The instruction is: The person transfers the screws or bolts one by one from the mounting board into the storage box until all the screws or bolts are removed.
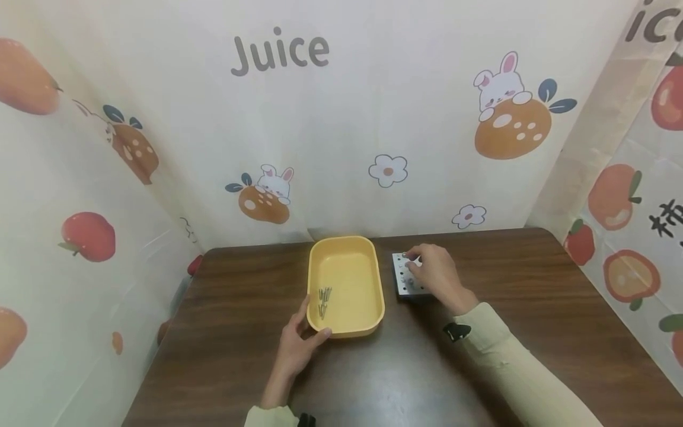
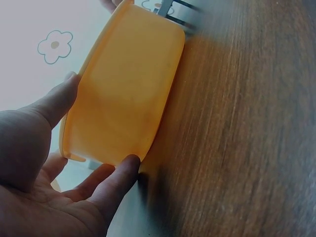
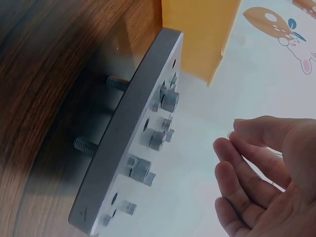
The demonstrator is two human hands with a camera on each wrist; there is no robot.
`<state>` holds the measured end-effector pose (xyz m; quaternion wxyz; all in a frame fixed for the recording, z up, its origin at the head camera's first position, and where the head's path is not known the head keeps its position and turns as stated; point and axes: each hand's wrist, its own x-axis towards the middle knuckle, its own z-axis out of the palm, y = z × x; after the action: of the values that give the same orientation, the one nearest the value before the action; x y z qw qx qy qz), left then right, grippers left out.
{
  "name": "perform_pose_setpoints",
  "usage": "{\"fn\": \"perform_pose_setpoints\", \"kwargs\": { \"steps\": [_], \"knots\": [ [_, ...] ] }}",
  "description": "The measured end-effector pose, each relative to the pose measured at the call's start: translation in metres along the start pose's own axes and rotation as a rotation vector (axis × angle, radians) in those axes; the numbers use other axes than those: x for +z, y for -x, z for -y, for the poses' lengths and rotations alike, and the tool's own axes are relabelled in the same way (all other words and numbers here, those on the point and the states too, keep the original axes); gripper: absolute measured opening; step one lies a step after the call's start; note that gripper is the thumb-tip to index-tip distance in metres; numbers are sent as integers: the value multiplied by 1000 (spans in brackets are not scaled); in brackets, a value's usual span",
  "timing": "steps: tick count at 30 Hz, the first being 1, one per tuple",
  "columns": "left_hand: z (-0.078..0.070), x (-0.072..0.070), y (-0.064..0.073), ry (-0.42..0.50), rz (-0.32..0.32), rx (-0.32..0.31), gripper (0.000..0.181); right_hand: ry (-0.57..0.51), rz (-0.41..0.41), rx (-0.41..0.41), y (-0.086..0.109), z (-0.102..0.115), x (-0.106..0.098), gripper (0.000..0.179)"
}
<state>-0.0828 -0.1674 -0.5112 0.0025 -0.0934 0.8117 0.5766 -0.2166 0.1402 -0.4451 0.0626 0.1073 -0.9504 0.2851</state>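
Head view: left fingers (image 1: 301, 311) on yellow tray (image 1: 350, 284)

- A yellow tray (image 1: 349, 284) sits on the brown tabletop (image 1: 240, 308).
- Thin metal bits (image 1: 324, 301) lie inside the tray, toward its near left side.
- The left hand's grip (image 1: 299, 344) holds the tray's near left corner.
- Just right of the tray is a flat metal block (image 1: 401, 277) with little holes.
- The right hand's grip (image 1: 436, 270) is over that block, fingers bent.
- Behind the tray, a white cloth (image 1: 341, 118) shows bunnies, flowers and "Juice".
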Motion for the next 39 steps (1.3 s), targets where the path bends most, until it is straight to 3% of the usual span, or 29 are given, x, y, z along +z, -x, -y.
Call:
{"fn": "perform_pose_setpoints", "kwargs": {
  "steps": [7, 20, 29, 39],
  "knots": [
    [-1, -1, -1, 7, -3, -30, 94, -12, -2, 8, -1, -4, -5, 21],
    [2, -1, -1, 19, 10, 14, 94, -8, 52, 41, -1, -12, -4, 24],
    [5, 0, -1, 6, -1, -4, 94, 14, 77, 42, -2, -11, 3, 26],
    [6, 0, 0, -3, -8, 0, 93, 97, 100, -14, -9, -12, 14, 27]
  ]
}}
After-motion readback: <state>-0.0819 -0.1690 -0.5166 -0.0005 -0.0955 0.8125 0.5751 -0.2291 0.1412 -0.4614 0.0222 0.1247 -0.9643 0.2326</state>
